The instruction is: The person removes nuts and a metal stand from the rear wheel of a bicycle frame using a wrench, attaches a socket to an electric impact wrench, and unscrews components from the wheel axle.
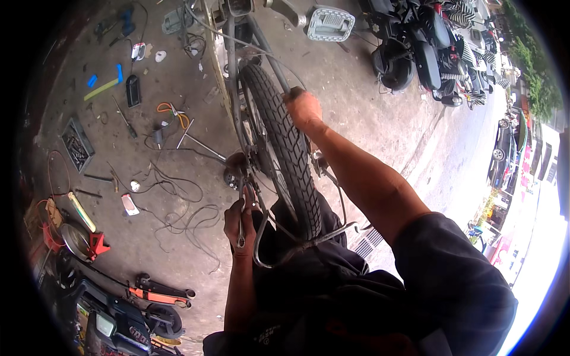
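While the right hand (303, 110) clamps the upright tyre (285, 148) from above, the left hand (240, 222) grips a wrench (241, 207) at the axle (237, 163), left of the tyre, handle running down toward the rider.

Tools (119, 127) on ground (368, 107) left of wheel (282, 142)

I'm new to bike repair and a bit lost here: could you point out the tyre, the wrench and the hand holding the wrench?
tyre (288, 148), head view, on the black tread.
wrench (241, 207), head view, on its metal shaft.
left hand (239, 222), head view, on the knuckles wrapped around the wrench.
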